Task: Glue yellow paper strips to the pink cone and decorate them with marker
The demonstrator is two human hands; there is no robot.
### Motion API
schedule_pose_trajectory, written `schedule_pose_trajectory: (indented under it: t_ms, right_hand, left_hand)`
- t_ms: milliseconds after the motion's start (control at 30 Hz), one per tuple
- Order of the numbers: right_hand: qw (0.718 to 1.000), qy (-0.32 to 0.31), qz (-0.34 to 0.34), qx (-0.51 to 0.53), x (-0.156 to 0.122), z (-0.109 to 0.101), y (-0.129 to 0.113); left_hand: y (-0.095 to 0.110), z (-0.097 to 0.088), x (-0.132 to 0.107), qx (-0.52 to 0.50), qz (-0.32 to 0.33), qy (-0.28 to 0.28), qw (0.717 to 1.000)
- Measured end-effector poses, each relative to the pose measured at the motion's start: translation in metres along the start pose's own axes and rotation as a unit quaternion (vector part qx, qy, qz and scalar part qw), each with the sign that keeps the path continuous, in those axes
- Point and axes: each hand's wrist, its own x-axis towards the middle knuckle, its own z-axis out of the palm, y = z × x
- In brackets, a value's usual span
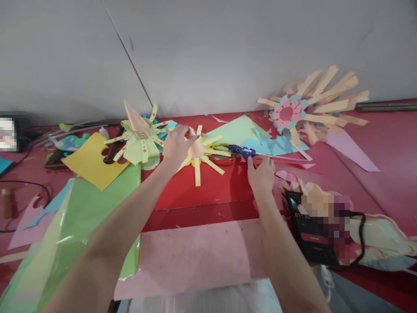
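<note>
Paper rolled into a smooth peach cone point(196, 150) sits above the red work surface point(228, 189), pinched near its tip by the left hand point(176, 145), seemingly to steady it. The right hand point(262, 176) curls around the blue plastic glue gun point(241, 151), apparently to keep its nozzle facing the cone. Flat, pale-yellow paper strips point(197, 174) radiate below; a slender translucent glue stick point(283, 157) trails behind.

Here's your pale peach paper cone point(196, 148), standing point-up near the table's point(394, 148) far edge, about midway between the left and right edges, yellow paper strips point(197, 176) fanning out around its base! And just to its right you've got the blue glue gun point(239, 151), yellow nozzle point(222, 144) towards the left edge, clear glue stick point(282, 157) trailing towards the right edge.
</note>
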Motion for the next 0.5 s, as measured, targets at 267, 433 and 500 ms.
schedule_pose_trajectory:
  t_ms: [267,433,500]
  right_hand:
    - [0.998,-0.034,0.011,-0.044,-0.002,0.006,0.001]
    - [0.997,-0.035,0.004,-0.069,-0.002,0.009,0.001]
    - [0.997,-0.033,0.003,-0.068,-0.002,0.009,0.001]
  left_hand:
    - [0.017,-0.02,-0.003,0.014,0.074,0.034,0.997]
    - [0.023,-0.026,-0.005,0.009,0.075,0.044,0.996]
    - [0.021,-0.026,-0.005,0.001,0.075,0.039,0.996]
